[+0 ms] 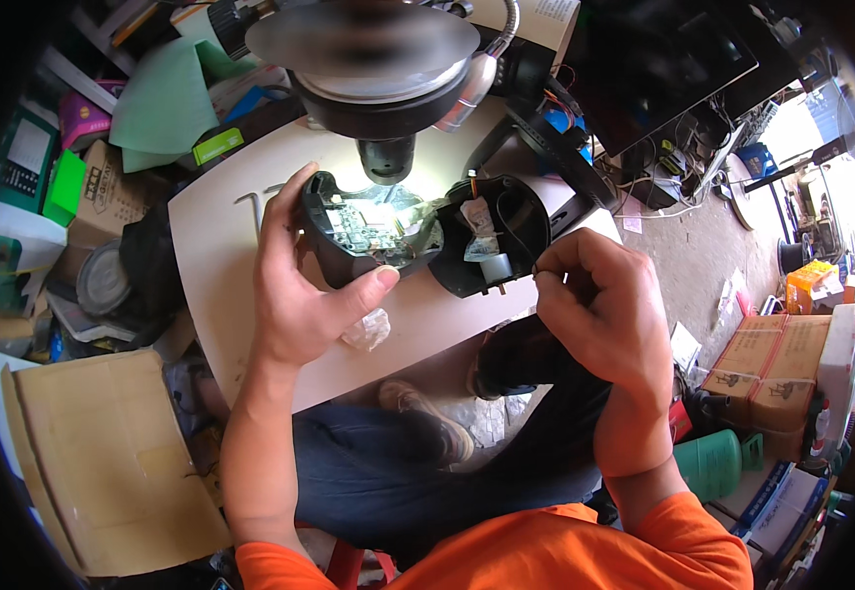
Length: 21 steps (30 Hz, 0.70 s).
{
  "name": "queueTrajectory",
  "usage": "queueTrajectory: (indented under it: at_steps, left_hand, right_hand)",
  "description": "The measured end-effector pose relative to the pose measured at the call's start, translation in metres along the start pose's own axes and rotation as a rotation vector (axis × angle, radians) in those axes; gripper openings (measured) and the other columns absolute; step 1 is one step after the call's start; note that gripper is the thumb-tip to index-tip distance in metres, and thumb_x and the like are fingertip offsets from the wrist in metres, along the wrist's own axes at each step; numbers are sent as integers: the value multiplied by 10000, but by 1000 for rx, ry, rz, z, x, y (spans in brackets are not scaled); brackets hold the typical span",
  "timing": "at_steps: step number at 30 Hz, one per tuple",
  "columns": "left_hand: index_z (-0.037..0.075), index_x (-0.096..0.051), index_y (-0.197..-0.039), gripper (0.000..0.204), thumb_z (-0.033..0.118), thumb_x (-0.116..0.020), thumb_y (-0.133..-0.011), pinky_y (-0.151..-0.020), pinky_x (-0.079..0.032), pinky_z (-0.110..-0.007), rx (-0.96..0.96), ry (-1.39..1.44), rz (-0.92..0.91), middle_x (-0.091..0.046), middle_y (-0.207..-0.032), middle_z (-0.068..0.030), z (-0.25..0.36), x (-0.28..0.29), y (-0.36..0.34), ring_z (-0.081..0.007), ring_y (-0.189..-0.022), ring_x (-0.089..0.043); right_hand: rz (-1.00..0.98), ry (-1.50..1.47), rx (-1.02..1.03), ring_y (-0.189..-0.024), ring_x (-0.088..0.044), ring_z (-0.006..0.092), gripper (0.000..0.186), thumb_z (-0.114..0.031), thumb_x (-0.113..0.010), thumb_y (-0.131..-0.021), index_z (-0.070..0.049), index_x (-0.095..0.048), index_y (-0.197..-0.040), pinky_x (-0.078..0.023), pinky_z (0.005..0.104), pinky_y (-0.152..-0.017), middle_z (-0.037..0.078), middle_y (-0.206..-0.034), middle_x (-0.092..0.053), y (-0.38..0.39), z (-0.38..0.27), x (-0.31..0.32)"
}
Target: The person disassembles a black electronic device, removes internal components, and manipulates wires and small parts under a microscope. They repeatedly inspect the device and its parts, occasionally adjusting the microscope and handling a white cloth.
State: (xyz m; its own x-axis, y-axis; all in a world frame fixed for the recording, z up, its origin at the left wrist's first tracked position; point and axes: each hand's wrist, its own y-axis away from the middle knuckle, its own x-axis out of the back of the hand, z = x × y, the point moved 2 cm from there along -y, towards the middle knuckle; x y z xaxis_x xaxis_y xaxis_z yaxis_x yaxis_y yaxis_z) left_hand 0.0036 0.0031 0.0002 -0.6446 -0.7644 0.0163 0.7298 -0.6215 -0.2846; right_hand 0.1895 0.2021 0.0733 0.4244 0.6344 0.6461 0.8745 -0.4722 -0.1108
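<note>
Left hand (294, 285) clamps the opened black housing's circuit-board half (358, 236); right hand (594, 305) pinches a thin wire (506, 231) from the other shell (491, 246). Tugging could snap it.

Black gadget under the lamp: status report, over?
Left hand grips open black housing half, circuit board exposed. Right hand pinches thin wire at other half. Magnifier lamp close overhead.

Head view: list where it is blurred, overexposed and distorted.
Head view: the magnifier head at the top is blurred; the circuit board under the lamp glares white; daylight at the right edge is blown out; fisheye bends the white table edges, corners vignette black.
</note>
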Motion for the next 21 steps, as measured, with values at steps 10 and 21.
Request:
queueTrajectory:
  at_steps: [10, 21]
  left_hand:
    - [-30, -316, -1557, 977, 111, -876, -769, -1072, -496, -397, -1, -12, -15, -541, -1348, -152, -2, 2, -2, -254, -1224, -603]
    - [-31, -309, -1563, 933, 98, -840, -807, -1116, -473, -406, -8, -24, -67, -523, -1429, -160, 1, 4, -1, -263, -1309, -569]
  right_hand:
    - [2, 4, 15, -694, -685, 311, 61, -49, -683, -806, -10, -658, -847, -535, 374, -648, 133, -760, -681, 3, 4, 7]
    - [14, 31, 1, -631, -654, 309, 63, -36, -688, -804, -6, -647, -841, -520, 371, -606, 145, -747, -663, 12, 13, 18]
